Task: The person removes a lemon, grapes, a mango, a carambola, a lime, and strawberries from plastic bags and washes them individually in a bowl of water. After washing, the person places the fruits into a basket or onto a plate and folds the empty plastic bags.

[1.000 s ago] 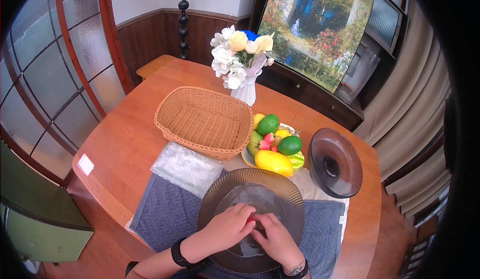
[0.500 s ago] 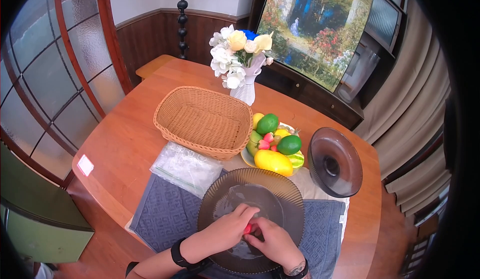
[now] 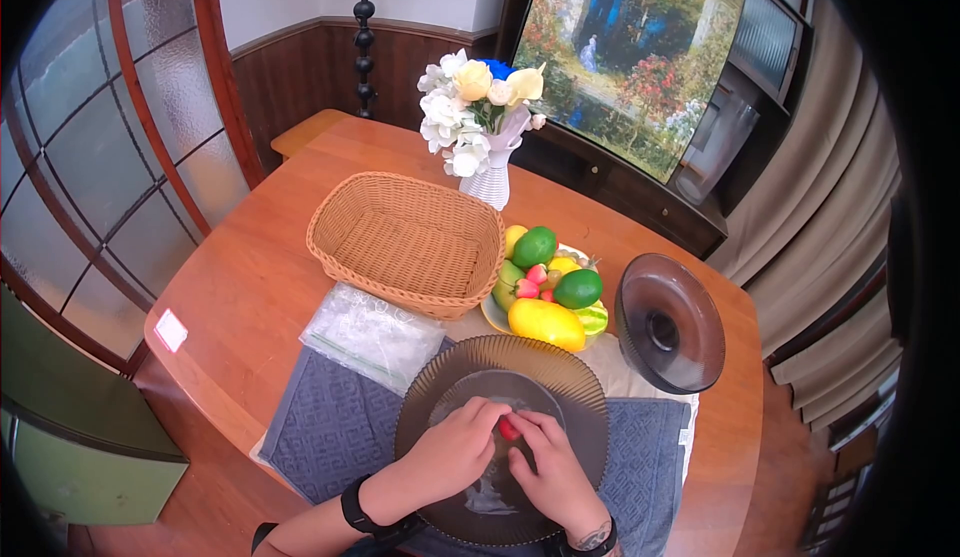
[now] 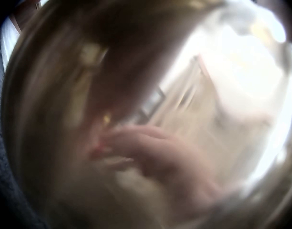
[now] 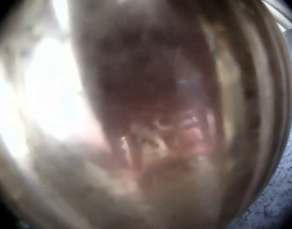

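In the head view, my left hand [image 3: 462,449] and right hand [image 3: 550,469] meet inside a smoky brown glass bowl [image 3: 425,387] with a ribbed rim. Their fingertips pinch a small red fruit [image 3: 509,427] from both sides, hiding much of it. Water shows in the bowl around the fingers. A blurred hand [image 4: 160,152] and a red patch [image 4: 97,149] appear against the shiny glass in the left wrist view. The right wrist view is mostly filled by the bowl's glass wall [image 5: 251,95], with blurred reflections.
Beneath the bowl lies a blue-grey towel [image 3: 330,412]. Behind it are clear plastic bags [image 3: 375,335], a wicker basket [image 3: 410,242] and a plate of mixed fruit [image 3: 548,325]. A second brown glass bowl [image 3: 690,307] stands at right; a flower vase [image 3: 487,185] is farther back.
The hands have shifted within the bowl, and the red fruit has turned between their fingers, lying a little higher than half a second ago. Everything else on the table has stayed put.
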